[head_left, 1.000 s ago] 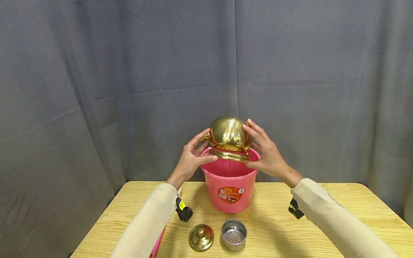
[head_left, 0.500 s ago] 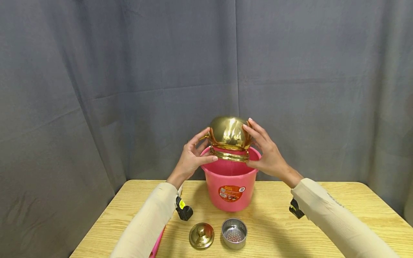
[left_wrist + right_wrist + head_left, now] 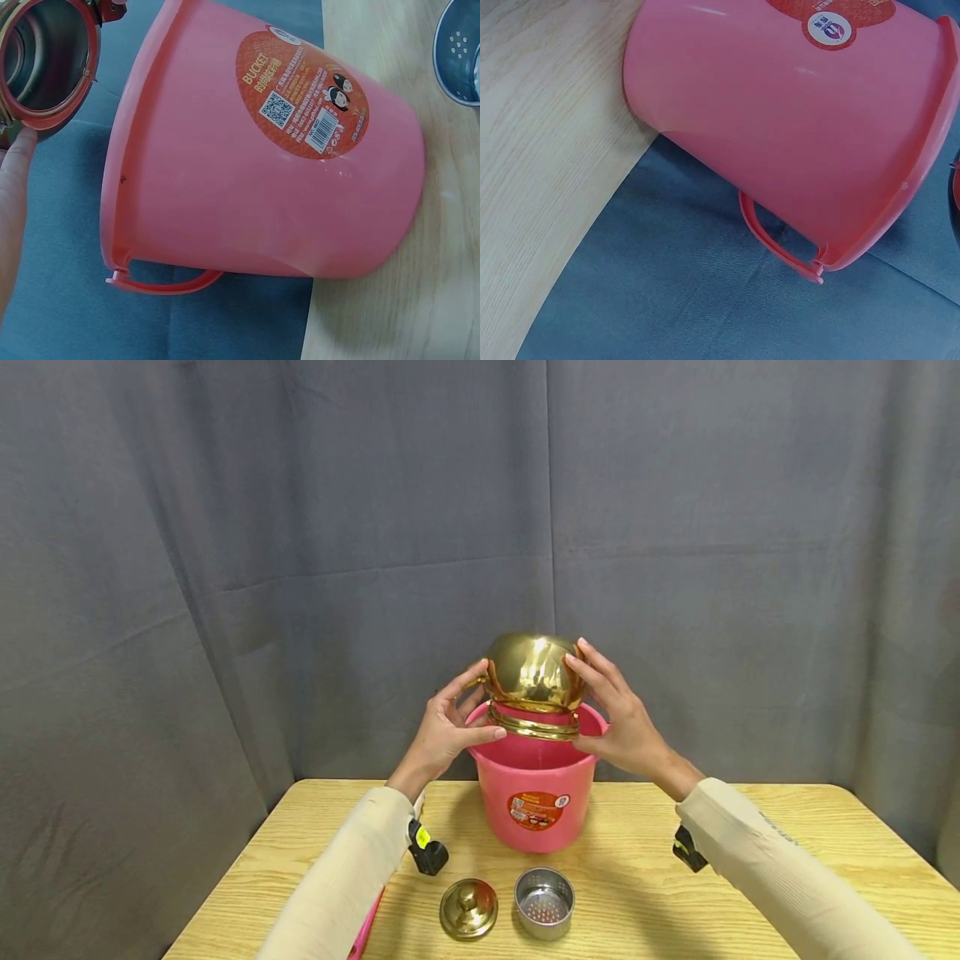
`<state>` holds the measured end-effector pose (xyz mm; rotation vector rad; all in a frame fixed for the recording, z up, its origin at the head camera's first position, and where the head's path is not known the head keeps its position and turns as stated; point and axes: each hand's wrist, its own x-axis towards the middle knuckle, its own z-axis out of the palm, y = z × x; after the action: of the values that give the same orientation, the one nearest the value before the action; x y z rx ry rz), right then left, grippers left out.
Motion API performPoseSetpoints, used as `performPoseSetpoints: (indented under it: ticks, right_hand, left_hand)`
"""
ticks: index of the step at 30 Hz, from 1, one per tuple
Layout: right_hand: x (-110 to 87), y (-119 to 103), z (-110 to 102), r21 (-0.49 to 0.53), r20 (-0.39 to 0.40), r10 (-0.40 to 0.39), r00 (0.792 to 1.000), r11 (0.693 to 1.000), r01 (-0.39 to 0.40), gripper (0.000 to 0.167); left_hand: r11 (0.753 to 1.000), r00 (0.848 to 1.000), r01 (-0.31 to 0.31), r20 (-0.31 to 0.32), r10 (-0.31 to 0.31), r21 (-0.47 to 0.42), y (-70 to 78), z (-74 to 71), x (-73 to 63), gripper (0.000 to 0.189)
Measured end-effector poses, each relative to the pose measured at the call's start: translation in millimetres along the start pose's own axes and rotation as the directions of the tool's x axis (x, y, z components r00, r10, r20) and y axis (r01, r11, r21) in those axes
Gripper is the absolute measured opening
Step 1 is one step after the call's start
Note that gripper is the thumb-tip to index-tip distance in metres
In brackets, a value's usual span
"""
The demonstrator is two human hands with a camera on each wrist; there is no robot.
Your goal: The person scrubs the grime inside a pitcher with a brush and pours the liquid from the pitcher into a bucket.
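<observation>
A shiny gold-coloured pot [image 3: 534, 672] is tipped mouth-down over a pink bucket [image 3: 534, 806] in the head view. My left hand [image 3: 442, 731] grips its left side, thumb along the rim and fingers up on the body. On the other side my right hand [image 3: 618, 718] holds it the same way, fingers spread over the round wall. Looking into the mouth, the left wrist view shows the pot's dark inside [image 3: 46, 56] and one fingertip at the rim. Only the bucket's outer wall [image 3: 780, 112] fills most of the right wrist view; my right hand is hidden there.
In front of the bucket, on the wooden table [image 3: 750, 877], lie a gold knobbed lid [image 3: 468, 910] and a steel strainer cup [image 3: 544, 904] with a perforated bottom. A pink object [image 3: 366, 931] shows partly behind my left sleeve. A grey curtain [image 3: 675, 568] hangs behind.
The pot tips by a very small amount while both hands keep their grip over the bucket. The lid, strainer cup and bucket stay in place.
</observation>
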<state>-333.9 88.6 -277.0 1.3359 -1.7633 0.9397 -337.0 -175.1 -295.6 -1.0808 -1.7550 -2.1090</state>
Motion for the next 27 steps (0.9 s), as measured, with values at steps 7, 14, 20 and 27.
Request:
performPoseSetpoints:
  ticks: [7, 14, 20, 27]
  right_hand:
    - [0.8, 0.3, -0.2, -0.003, 0.004, 0.011, 1.000, 1.000, -0.011, 0.098]
    - [3.4, -0.1, -2.0, 0.015, 0.008, 0.031, 1.000, 0.999, -0.031, 0.097]
    - [4.7, 0.0, -3.7, 0.060, 0.020, 0.085, 0.996, 0.994, -0.086, 0.097]
    - [7.7, -0.5, -8.5, 0.120, 0.035, 0.171, 0.985, 0.977, -0.174, 0.096]
  left_hand:
    - [1.000, 1.000, -0.003, 0.007, 0.003, 0.015, 0.7, -0.9, 1.4, 0.088]
    - [1.000, 1.000, 0.001, 0.003, -0.001, 0.024, 3.8, 0.2, 3.8, 0.090]
    - [0.998, 1.000, 0.004, -0.012, -0.003, 0.067, 5.5, 1.7, 6.9, 0.087]
    - [0.989, 0.997, 0.027, -0.076, -0.016, 0.147, 7.7, 5.9, 10.3, 0.079]
